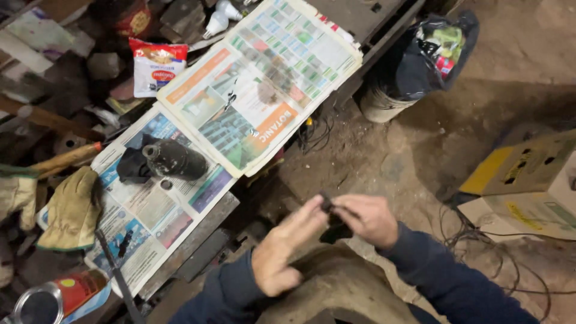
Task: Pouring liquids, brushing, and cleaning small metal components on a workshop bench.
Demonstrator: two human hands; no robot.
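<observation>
My left hand (282, 249) and my right hand (369, 219) meet in front of me, below the bench edge. Between their fingertips is a small dark part (329, 207); both hands pinch it, and its shape is too small and blurred to make out. A dark cylindrical metal piece (174, 159) lies on newspaper (156, 210) on the bench, with a black rag (131, 167) against its left end. Both sleeves are dark blue.
A second newspaper (264, 78) covers the bench's upper part. Work gloves (71, 210), a wooden handle (66, 157), a red tin (54, 297) and a snack bag (156, 65) lie at the left. A bucket with a black bag (414, 66), cardboard boxes (528, 180) and cables (486, 240) stand on the dirt floor.
</observation>
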